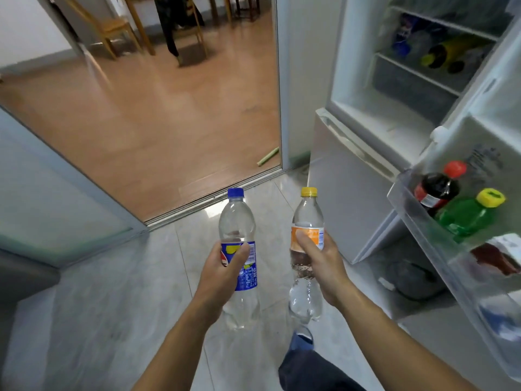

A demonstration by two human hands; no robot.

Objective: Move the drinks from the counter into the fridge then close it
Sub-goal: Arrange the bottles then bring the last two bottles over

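Seen at far left: a frosted sliding door panel [56, 193], with a wooden floor [158, 114] beyond the threshold and a wooden chair [108, 28] at the back of the far room. Held upright over the pale tiled floor [118, 277] in the left hand [222, 270]: a clear bottle with a blue cap and blue label [238, 249], fingers and thumb curled round the label band. Gripped just beside it in the right hand [320, 266], apart from the first: a clear bottle with a yellow cap and orange label [307, 244], thumb pressed across the orange label, fingers wrapped behind it. Neither bottle in the fridge; both carried in the air in front of the body, short of the appliance. Visible below the bottles: a leg in dark trousers [307, 368]. Standing open to the right: the fridge [366, 103], its upper compartment showing several bottles lying on a wire shelf [439, 49], blurred and hard to tell apart. Swung toward the camera at far right: the fridge door [479, 142], its clear door shelf [406, 210] holding a dark bottle with a red cap [439, 190] and, just beside it, a green bottle with a yellow cap [468, 215]. Lower on the door: a packet with a dark red contents [496, 258], too blurred to identify.
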